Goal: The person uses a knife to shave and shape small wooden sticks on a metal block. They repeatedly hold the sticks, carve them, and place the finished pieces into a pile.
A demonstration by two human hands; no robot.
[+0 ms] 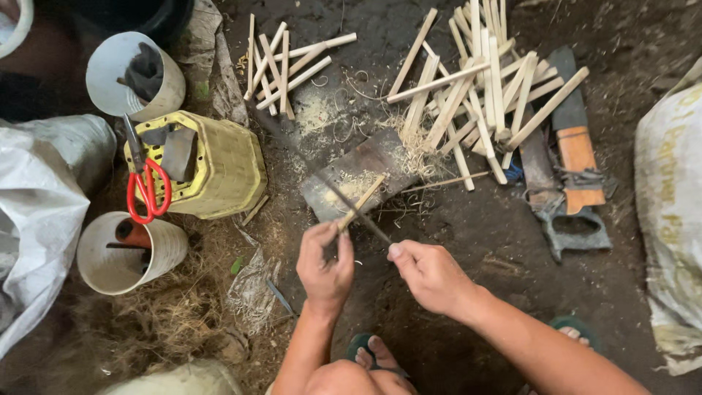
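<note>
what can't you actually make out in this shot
All in the head view:
- Knife blade in the right hand: thin, dark against the dark ground; its tip is lost.
- Lower end of the thin bamboo stick: hidden inside the left hand.
- Contents of the upper white cylindrical container: dark, shadowed shapes.
- White woven sack: cut off by the right edge.
- Saw's blade: partly under the pile of split bamboo sticks.

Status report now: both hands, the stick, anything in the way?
Left hand grips thin pale wooden stick. Right hand holds long dark blade across it, over flat dark block. Nothing in the way.
</note>
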